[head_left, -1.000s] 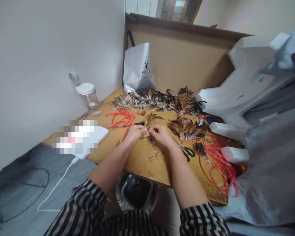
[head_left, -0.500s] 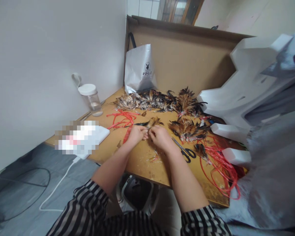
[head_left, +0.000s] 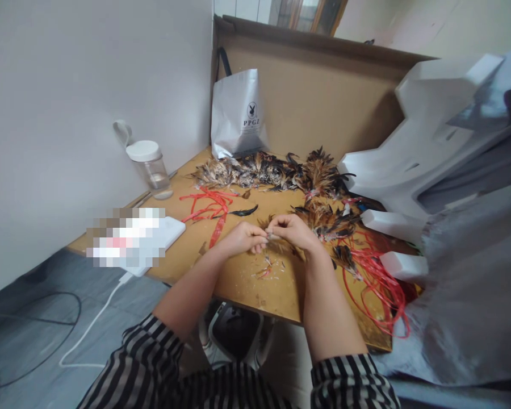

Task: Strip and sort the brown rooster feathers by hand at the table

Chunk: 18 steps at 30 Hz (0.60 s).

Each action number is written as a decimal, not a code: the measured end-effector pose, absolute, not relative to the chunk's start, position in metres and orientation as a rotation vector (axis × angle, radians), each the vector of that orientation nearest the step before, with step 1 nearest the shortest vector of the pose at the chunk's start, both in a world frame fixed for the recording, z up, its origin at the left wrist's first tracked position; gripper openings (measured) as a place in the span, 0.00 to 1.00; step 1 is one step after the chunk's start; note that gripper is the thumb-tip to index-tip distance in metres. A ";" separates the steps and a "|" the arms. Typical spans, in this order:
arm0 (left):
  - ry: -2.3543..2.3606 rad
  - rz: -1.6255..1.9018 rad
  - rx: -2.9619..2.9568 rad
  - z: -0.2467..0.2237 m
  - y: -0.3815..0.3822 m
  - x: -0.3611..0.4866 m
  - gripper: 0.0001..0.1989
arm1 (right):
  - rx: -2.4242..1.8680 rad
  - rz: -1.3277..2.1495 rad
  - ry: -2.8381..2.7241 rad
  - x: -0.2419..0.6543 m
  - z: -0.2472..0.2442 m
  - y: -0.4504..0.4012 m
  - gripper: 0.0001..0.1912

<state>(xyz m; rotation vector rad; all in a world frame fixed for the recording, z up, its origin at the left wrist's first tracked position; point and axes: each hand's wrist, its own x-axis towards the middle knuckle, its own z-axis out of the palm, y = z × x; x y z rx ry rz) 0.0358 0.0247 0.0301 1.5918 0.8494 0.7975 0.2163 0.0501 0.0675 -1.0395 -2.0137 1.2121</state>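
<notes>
Over the middle of the wooden table, my left hand [head_left: 244, 237] is pinched closed, its fingertips meeting those of my right hand [head_left: 292, 230]. Small brown feathers [head_left: 266, 221] show just behind the fingertips, and both hands appear to pinch their base, which is mostly hidden by the fingers. Bundles of brown and black feathers [head_left: 323, 220] lie right behind my right hand. A single dark feather [head_left: 244, 212] rests beyond my left hand. Feather scraps and red bits [head_left: 267, 270] are scattered on the table below the hands.
A long row of feathers [head_left: 255, 170] lies before a silver bag [head_left: 238, 116]. Red strips lie at the left [head_left: 208, 203] and in a tangle at the right [head_left: 381, 284]. A lidded jar [head_left: 153, 170] and a white device [head_left: 170, 233] stand left; white foam [head_left: 378, 165] stands right.
My right hand has shifted right, its forearm now covering the scissors. The brown feathers between the hands are lower and more hidden. The dark feather beyond my left hand shows more fully.
</notes>
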 end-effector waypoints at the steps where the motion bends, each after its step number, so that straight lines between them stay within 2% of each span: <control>1: 0.820 0.814 1.545 0.033 0.024 0.036 0.12 | -1.027 1.255 -1.945 0.217 0.066 0.051 0.11; 7: 0.782 1.005 1.239 0.042 0.026 0.036 0.13 | -0.996 1.149 -1.708 0.202 0.060 0.052 0.10; 18: 0.820 1.154 0.813 0.025 0.040 0.035 0.07 | -1.096 1.016 -1.629 0.183 0.039 0.057 0.12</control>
